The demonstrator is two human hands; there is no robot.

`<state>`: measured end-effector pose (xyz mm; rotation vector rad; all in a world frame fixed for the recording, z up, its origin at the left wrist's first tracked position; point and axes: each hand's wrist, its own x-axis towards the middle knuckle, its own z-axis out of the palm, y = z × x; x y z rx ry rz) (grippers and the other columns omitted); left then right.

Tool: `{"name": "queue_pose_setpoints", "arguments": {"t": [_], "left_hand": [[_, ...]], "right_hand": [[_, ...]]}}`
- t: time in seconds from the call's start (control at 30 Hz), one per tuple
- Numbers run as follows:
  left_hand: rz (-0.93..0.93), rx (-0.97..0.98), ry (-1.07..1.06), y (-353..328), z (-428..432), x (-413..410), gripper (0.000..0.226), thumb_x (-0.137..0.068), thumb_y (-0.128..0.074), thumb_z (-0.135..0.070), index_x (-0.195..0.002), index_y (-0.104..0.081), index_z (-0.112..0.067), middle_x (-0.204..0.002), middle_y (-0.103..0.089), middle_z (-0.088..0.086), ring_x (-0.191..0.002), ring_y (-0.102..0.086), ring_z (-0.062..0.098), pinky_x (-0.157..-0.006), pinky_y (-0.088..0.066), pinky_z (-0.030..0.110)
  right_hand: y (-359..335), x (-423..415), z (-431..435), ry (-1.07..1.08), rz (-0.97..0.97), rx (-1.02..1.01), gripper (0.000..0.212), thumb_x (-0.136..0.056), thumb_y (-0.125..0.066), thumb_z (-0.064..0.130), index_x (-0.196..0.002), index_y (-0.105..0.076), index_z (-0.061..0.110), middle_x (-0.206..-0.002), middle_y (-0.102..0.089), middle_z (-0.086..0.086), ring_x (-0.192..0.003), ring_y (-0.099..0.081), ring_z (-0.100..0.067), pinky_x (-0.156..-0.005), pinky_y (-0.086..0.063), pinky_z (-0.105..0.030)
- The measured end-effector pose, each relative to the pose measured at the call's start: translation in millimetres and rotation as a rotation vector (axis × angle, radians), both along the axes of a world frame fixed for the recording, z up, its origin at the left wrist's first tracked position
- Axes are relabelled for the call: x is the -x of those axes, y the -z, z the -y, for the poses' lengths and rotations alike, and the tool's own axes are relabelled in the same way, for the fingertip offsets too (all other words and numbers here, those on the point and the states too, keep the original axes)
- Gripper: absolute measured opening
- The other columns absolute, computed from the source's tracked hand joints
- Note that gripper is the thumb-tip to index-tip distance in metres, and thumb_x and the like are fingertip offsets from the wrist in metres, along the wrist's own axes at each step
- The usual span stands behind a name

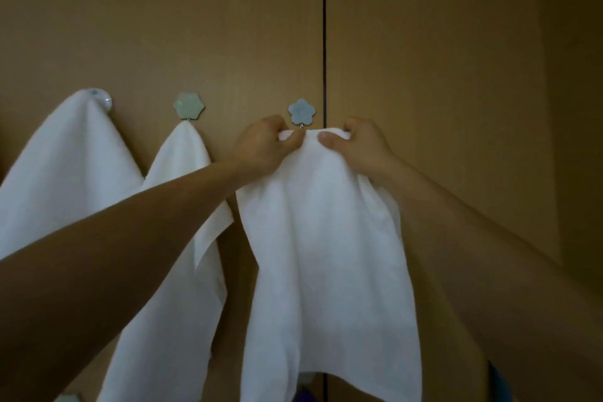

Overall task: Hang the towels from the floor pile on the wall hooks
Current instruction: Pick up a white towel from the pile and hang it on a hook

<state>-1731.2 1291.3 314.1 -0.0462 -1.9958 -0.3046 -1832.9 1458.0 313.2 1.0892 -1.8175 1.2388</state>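
Two bare forearms reach up from the lower corners of the frame as a person's left hand (264, 143) and right hand (355, 143) pinch the bunched top edge of a white towel (326, 254) at center, just below a blue flower-shaped hook (301, 111). Behind, at left, two more white towels hang: one (182, 238) from a green flower hook (188, 105), another (62, 166) from a clear hook (103, 99), all on brown wall panels (424, 42).

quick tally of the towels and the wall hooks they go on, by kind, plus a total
hung towels: 2
held towel: 1
wall hooks: 3
total: 6
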Motion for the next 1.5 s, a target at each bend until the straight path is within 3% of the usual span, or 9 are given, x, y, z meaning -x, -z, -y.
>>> {"name": "queue_pose_setpoints", "arguments": {"t": [0.43,0.63,0.73,0.83,0.97,1.13,1.3,1.37,1.5], "left_hand": [[-0.028,0.013,-0.337,-32.9,19.0,32.2,0.026,-0.091,-0.048,-0.038,-0.076,-0.055,-0.018,-0.066,-0.05,-0.005,-0.058,-0.045,0.01,-0.05,-0.029,0.025],[0.175,-0.352,-0.121,-32.6,4.3,29.3,0.029,-0.079,-0.066,-0.024,-0.061,-0.047,-0.011,-0.059,-0.046,0.002,-0.052,-0.043,0.015,-0.046,-0.031,0.026],[0.125,-0.134,-0.349,-31.6,-5.7,25.9,0.031,-0.075,-0.069,-0.033,-0.087,-0.049,-0.014,-0.075,-0.053,-0.001,-0.062,-0.05,0.014,-0.051,-0.033,0.026],[-0.12,0.37,-0.638,-21.7,-7.3,27.5,0.036,-0.081,-0.062,-0.027,-0.114,-0.051,-0.015,-0.102,-0.054,0.007,-0.093,-0.052,0.027,-0.073,-0.037,0.036],[-0.117,0.639,-0.604,2.3,0.3,30.4,0.024,-0.092,-0.043,-0.019,-0.1,-0.061,-0.005,-0.097,-0.057,0.013,-0.091,-0.048,0.029,-0.072,-0.031,0.036],[-0.032,0.465,-0.476,13.2,-6.6,28.4,0.031,-0.089,-0.054,-0.032,-0.103,-0.058,-0.005,-0.093,-0.048,0.01,-0.083,-0.041,0.022,-0.069,-0.03,0.03],[0.062,0.247,-0.459,-1.4,-22.8,25.0,0.003,-0.083,-0.056,-0.01,-0.085,-0.058,-0.008,-0.084,-0.048,0.006,-0.076,-0.048,0.021,-0.065,-0.036,0.027],[0.079,0.03,-0.329,-6.3,-18.9,21.3,0.007,-0.079,-0.059,-0.009,-0.074,-0.056,-0.008,-0.073,-0.051,0.003,-0.071,-0.051,0.019,-0.054,-0.035,0.026],[0.091,-0.675,0.234,-8.7,-22.9,12.1,0.008,-0.08,-0.052,-0.006,-0.079,-0.06,-0.004,-0.069,-0.054,0.006,-0.06,-0.054,0.019,-0.047,-0.04,0.022]], "right_hand": [[-31.2,31.7,48.4,0.228,-0.034,0.086,0.022,-0.081,-0.064,0.045,-0.086,-0.06,0.024,-0.087,-0.063,0.006,-0.078,-0.06,-0.017,-0.058,-0.039,-0.025],[-18.4,28.4,39.6,0.272,0.004,0.003,0.017,-0.076,-0.065,0.043,-0.082,-0.059,0.029,-0.091,-0.064,0.007,-0.078,-0.059,-0.015,-0.059,-0.04,-0.026],[-9.7,22.7,42.1,0.483,-0.281,0.037,0.01,-0.081,-0.064,0.037,-0.089,-0.063,0.032,-0.101,-0.054,0.005,-0.095,-0.048,-0.019,-0.075,-0.032,-0.031],[2.0,16.0,45.2,0.471,-0.479,-0.014,0.014,-0.091,-0.056,0.03,-0.083,-0.067,0.027,-0.081,-0.048,0.003,-0.084,-0.048,-0.021,-0.071,-0.028,-0.03],[11.0,12.4,47.5,0.203,-0.293,-0.048,0.027,-0.092,-0.043,0.022,-0.071,-0.057,0.012,-0.078,-0.05,-0.003,-0.073,-0.051,-0.021,-0.061,-0.033,-0.03],[10.4,6.5,48.9,0.206,-0.227,-0.102,0.033,-0.088,-0.056,0.026,-0.118,-0.06,0.013,-0.114,-0.052,-0.01,-0.098,-0.055,-0.025,-0.077,-0.042,-0.03],[7.3,-5.3,53.2,0.183,-0.107,-0.046,0.02,-0.084,-0.056,0.014,-0.101,-0.063,0.008,-0.099,-0.065,-0.009,-0.089,-0.062,-0.027,-0.069,-0.045,-0.033],[7.7,-7.5,49.9,0.056,-0.011,-0.025,0.018,-0.084,-0.057,0.014,-0.098,-0.065,0.007,-0.095,-0.067,-0.007,-0.087,-0.063,-0.026,-0.07,-0.049,-0.034],[7.4,-6.1,41.4,-0.279,0.369,0.134,0.021,-0.082,-0.053,0.006,-0.097,-0.065,-0.001,-0.093,-0.066,-0.017,-0.081,-0.061,-0.026,-0.069,-0.045,-0.034]]}}
